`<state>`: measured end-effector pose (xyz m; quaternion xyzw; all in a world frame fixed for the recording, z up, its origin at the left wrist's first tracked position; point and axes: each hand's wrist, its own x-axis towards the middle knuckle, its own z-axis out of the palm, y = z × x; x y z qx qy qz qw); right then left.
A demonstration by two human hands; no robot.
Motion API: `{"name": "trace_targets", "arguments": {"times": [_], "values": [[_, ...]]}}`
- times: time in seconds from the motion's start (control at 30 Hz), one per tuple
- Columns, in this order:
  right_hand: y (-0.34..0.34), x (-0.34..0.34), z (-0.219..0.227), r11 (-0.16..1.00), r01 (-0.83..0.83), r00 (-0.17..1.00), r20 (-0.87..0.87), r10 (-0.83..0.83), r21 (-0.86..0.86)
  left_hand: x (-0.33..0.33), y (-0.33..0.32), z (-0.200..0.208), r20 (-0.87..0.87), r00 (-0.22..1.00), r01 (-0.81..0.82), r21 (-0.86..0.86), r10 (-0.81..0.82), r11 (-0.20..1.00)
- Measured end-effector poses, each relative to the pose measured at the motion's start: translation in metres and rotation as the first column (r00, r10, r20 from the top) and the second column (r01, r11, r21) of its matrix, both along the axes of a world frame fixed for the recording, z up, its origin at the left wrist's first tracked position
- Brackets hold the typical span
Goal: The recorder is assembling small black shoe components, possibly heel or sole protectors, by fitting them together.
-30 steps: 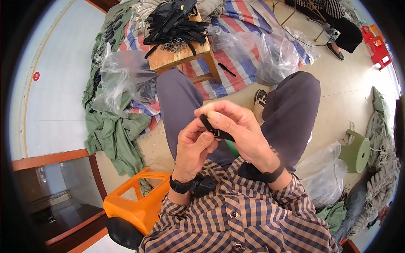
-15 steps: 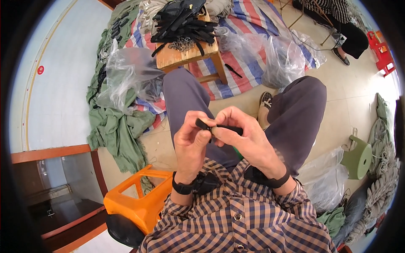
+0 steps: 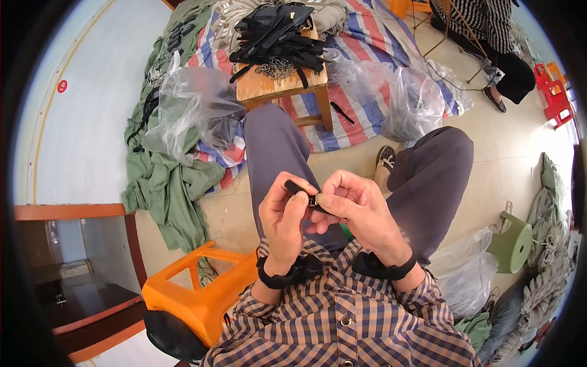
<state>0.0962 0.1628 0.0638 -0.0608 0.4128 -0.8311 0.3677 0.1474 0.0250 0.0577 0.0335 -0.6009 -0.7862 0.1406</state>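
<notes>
Over my lap, both hands pinch a short black strap (image 3: 295, 186). My left hand (image 3: 283, 215) is closed on its upper left end, thumb along the near side. Thumb and fingertips of my right hand (image 3: 359, 211) grip it farther right, where a small shiny metal bit shows between the hands; its exact form is too small to tell. The strap's right part is mostly hidden by my right fingers. Beyond my knees, a wooden stool (image 3: 275, 92) bears a pile of black straps (image 3: 275, 43) and a clump of metal rings (image 3: 276, 68).
Clear plastic bags (image 3: 413, 101) lie on a striped sheet (image 3: 351, 131) around the stool. Green cloth (image 3: 168, 189) spreads at left. An orange plastic stool (image 3: 183, 293) stands near left, a green stool (image 3: 512, 244) at right. Another person's leg (image 3: 513, 70) shows far right.
My hands have come slightly nearer and to the right. The right fingers have shifted on the strap, hiding its right end and showing the metal bit. The view has tilted a little.
</notes>
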Motion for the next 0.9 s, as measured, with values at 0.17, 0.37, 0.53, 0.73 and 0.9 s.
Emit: {"name": "trace_targets", "arguments": {"times": [0.17, 0.37, 0.53, 0.73, 0.9], "values": [[0.003, 0.000, -0.006, 0.999, -0.016, 0.999, 0.046, 0.017, -0.037, -0.002, 0.003, 0.000, 0.096, 0.994, -0.047, -0.023, 0.049, 0.999], [-0.004, 0.007, 0.006, 0.993, 0.086, 0.971, -0.230, -0.066, 0.076, 0.003, 0.006, 0.014, 0.125, 0.987, -0.086, -0.121, 0.101, 0.989], [-0.004, 0.008, 0.007, 0.989, 0.097, 0.973, -0.222, -0.070, 0.115, 0.004, 0.004, 0.011, 0.193, 0.978, -0.091, 0.033, 0.083, 0.995], [-0.007, 0.017, 0.005, 0.954, 0.211, 0.927, -0.352, -0.128, 0.211, 0.005, 0.010, 0.023, 0.085, 0.983, -0.128, -0.294, 0.160, 0.947], [0.004, 0.014, 0.014, 0.955, 0.143, 0.936, -0.348, -0.045, 0.260, 0.005, 0.009, 0.017, 0.104, 0.989, -0.083, -0.225, 0.109, 0.971]]}}
